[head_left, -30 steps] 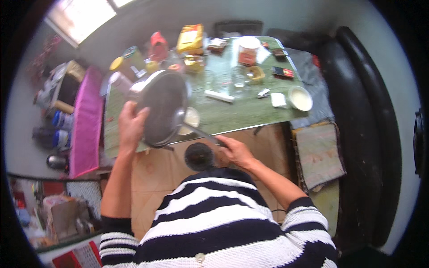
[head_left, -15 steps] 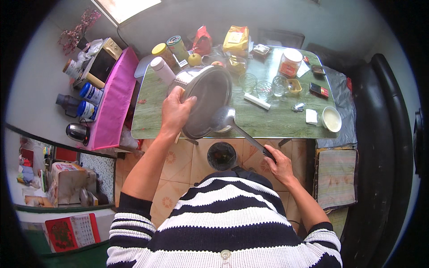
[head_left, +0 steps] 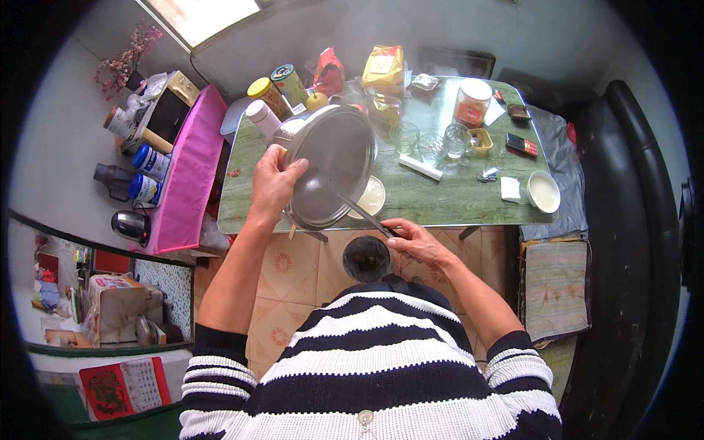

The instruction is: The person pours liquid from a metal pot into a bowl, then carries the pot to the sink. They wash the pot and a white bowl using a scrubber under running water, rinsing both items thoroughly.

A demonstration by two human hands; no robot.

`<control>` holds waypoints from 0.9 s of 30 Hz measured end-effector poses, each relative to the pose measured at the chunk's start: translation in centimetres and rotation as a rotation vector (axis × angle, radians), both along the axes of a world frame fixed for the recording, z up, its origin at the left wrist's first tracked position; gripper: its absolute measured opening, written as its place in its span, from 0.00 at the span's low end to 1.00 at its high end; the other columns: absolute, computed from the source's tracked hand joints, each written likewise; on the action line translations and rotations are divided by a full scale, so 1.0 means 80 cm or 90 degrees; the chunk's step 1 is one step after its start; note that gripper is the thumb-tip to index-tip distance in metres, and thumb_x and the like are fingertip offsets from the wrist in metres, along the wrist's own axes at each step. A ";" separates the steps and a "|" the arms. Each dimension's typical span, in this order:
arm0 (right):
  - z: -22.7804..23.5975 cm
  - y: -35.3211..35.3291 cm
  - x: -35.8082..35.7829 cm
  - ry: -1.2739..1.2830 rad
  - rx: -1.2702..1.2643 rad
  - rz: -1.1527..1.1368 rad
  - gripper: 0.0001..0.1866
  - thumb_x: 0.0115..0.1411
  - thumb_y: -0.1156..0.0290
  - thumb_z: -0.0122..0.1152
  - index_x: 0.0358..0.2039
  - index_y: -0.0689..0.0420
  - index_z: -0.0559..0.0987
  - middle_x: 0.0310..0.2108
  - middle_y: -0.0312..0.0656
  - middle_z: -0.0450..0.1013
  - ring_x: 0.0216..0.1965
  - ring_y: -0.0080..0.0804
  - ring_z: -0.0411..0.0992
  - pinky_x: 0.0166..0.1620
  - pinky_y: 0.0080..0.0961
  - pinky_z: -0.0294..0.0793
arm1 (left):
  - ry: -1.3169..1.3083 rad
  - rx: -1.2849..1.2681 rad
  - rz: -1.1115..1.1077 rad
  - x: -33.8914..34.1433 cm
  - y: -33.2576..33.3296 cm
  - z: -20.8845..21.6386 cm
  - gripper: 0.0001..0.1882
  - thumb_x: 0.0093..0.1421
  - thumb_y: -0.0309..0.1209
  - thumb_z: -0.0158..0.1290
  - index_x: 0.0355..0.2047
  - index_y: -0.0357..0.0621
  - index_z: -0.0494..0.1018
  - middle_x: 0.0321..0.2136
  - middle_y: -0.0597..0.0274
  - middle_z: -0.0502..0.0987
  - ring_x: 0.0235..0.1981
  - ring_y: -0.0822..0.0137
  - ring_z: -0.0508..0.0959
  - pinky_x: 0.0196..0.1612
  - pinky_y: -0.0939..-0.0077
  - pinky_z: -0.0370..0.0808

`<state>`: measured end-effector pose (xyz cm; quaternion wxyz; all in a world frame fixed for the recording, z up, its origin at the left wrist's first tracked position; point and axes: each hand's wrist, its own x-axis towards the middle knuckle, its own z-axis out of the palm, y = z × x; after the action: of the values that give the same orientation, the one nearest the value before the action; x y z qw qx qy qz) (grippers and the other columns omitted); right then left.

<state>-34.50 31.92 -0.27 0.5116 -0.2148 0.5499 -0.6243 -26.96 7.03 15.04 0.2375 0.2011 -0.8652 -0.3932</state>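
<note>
My left hand point(head_left: 276, 182) is closed on the rim side of a steaming metal pot point(head_left: 334, 158), which it holds tilted over the table's near edge. My right hand point(head_left: 416, 246) grips the dark handle of a ladle point(head_left: 367, 216); the ladle's head is down inside the pot, mostly hidden. Partly behind the pot's lower right side, a bowl point(head_left: 370, 198) with pale contents stands on the table. Another white bowl point(head_left: 543, 192) with similar pale contents is at the table's right end.
The green wood-patterned table point(head_left: 462, 198) carries several glasses point(head_left: 431, 148), a large lidded jar point(head_left: 473, 101), a pink-white bottle point(head_left: 262, 116) and a yellow bag point(head_left: 384, 70). Below its edge stands a dark bin point(head_left: 366, 258). A pink-covered cabinet point(head_left: 180, 176) is at left, a black sofa point(head_left: 623, 242) at right.
My right hand has moved left and lowered the ladle's head into the pot. The pot has shifted slightly left, showing more of the bowl behind it.
</note>
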 end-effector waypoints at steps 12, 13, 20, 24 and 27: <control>-0.018 0.012 -0.008 0.432 0.047 -0.167 0.20 0.53 0.69 0.57 0.48 0.49 0.69 0.31 0.44 0.73 0.31 0.36 0.72 0.37 0.26 0.69 | -0.037 0.135 0.055 0.001 0.014 0.013 0.09 0.50 0.25 0.55 0.22 0.42 0.65 0.18 0.73 0.64 0.20 0.81 0.62 0.22 0.83 0.60; -0.023 0.011 -0.005 0.455 0.049 -0.170 0.20 0.53 0.69 0.57 0.48 0.49 0.69 0.32 0.45 0.73 0.31 0.38 0.72 0.37 0.27 0.69 | -0.023 0.129 0.043 0.000 0.012 0.013 0.09 0.50 0.25 0.55 0.22 0.42 0.65 0.18 0.73 0.64 0.20 0.80 0.62 0.22 0.83 0.60; -0.032 0.033 -0.001 0.559 0.145 -0.173 0.21 0.53 0.66 0.56 0.49 0.49 0.68 0.35 0.45 0.73 0.37 0.43 0.72 0.39 0.32 0.69 | -0.007 0.140 0.039 0.002 0.001 0.002 0.09 0.49 0.27 0.56 0.22 0.41 0.65 0.18 0.73 0.65 0.20 0.80 0.62 0.23 0.82 0.61; -0.032 0.021 -0.007 0.575 0.118 -0.250 0.20 0.54 0.68 0.56 0.48 0.51 0.68 0.33 0.46 0.73 0.34 0.41 0.73 0.37 0.30 0.69 | -0.039 0.128 0.035 -0.004 0.015 0.011 0.08 0.50 0.27 0.56 0.24 0.41 0.67 0.19 0.71 0.67 0.21 0.80 0.64 0.24 0.82 0.63; -0.035 0.018 -0.003 0.560 0.152 -0.222 0.19 0.54 0.69 0.55 0.48 0.52 0.68 0.36 0.48 0.73 0.36 0.44 0.72 0.38 0.32 0.70 | -0.047 0.137 0.036 -0.009 0.026 0.021 0.07 0.50 0.27 0.55 0.25 0.40 0.68 0.20 0.70 0.68 0.22 0.79 0.66 0.25 0.81 0.65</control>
<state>-34.71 33.37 -3.06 0.1395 -0.3025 0.8095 -0.4835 -27.68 9.12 16.73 0.1937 0.2641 -0.8202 -0.4690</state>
